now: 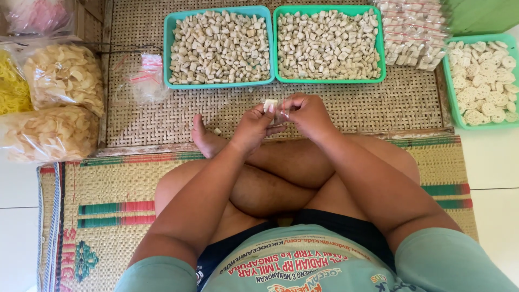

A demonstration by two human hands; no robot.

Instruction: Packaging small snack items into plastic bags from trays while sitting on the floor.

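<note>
Hands meet above the woven rattan mat [378, 108]: the left hand [254, 128] pinches a small pale square cracker piece [270, 104], the right hand [307, 113] grips a small clear plastic bag [280, 115] beside it. Two teal plastic trays of pale cracker pieces [218, 47] sit just beyond.

Bright, even daylight, soft shadows, sharp focus, slight wide-angle edge bending.
</note>
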